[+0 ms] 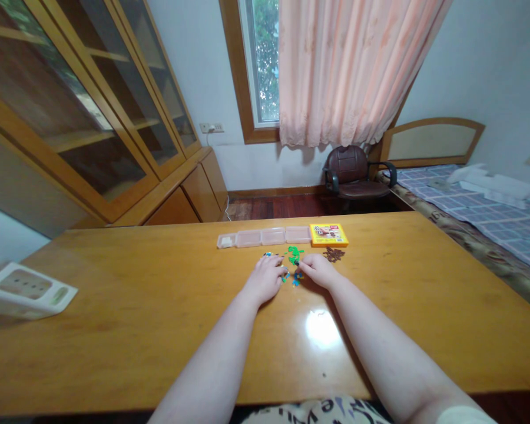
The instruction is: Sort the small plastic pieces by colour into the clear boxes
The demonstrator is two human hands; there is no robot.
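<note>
In the upper left, a glass-doored cabinet (123,88) against a pale wall (181,53); at top centre, a window (267,59) half behind a pink curtain (335,70). Below the curtain, a dark reddish-brown chair (353,171); at right, a bed (486,185) with a checked cover.

Across the lower frame, a glossy wooden table (159,330). At its left edge, a white holder (30,291) with a clear body, tipped on its side.

Near the frame's centre, a row of shallow clear containers (272,236) along the far side of the table, with something whitish in the small leftmost one. At the row's right end, a yellow printed box (329,235); just below it, a loose pile of brown pieces (334,254).

Just below the row, between the two hands, green pieces (294,254) in a small heap, with blue pieces (296,282) scattered lower down. Left hand (267,278) palm down, fingers loosely spread and curled beside small coloured pieces; any hold underneath impossible to tell. Right hand (318,271) with thumb and forefinger drawn close together at the green heap's lower edge, near a tiny dark spot; too small to tell whether pinched.
</note>
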